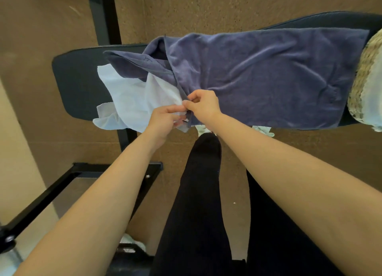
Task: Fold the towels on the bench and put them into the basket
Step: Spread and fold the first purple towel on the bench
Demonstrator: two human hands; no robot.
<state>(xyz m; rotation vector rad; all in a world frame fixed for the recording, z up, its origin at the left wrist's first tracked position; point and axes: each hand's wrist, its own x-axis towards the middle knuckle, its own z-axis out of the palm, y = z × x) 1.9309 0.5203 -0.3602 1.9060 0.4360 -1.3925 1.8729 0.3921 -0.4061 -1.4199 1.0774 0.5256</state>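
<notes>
A large navy towel [258,75] lies spread along the black padded bench [74,83], its left part bunched up. A crumpled white towel [128,98] lies beside it to the left, partly under the navy folds and hanging over the near edge. Both hands meet at the navy towel's near left corner. My left hand [163,121] grips cloth there, where white and navy meet. My right hand [203,105] pinches the navy towel's edge between thumb and fingers. A woven basket [363,79] stands at the bench's right end, cut off by the frame.
Black metal bench frame bars [105,15] run across the brown floor at the far left, and another black frame [53,189] lies at the near left. My dark-trousered legs [198,203] stand close to the bench's near edge, with light shoes below it.
</notes>
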